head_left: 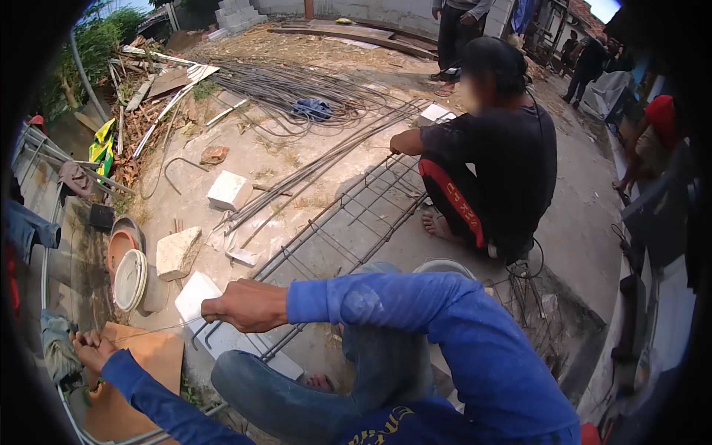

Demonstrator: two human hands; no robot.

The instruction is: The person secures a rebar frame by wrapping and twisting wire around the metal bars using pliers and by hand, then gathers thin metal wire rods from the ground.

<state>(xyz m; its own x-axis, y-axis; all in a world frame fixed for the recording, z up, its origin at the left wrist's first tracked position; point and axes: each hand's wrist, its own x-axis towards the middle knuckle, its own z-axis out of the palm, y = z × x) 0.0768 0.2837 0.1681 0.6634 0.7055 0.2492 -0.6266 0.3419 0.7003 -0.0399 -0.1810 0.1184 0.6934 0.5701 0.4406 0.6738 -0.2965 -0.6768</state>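
Blue sleeves (393, 300) are framing a hook-ended, ladder-like rebar cage (363, 220); left grip (93, 351) is pinching thin wire (159, 328), right grip (248, 305) clenching, contents hidden.

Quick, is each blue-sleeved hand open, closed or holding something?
Left hand: closed, pinching thin wire.
Right hand: curled at the steel cage's end; what it holds, if anything, can't be told.

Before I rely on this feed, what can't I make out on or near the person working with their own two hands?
- Head view: whatever lies inside the closed right hand; the hand itself covers it.
- Head view: how the thin wire sits in the left hand; the closed hand hides it.
- Head view: most of the round container; the blue right sleeve covers it.
- Head view: the full yellow lettering; the bottom edge cuts it.
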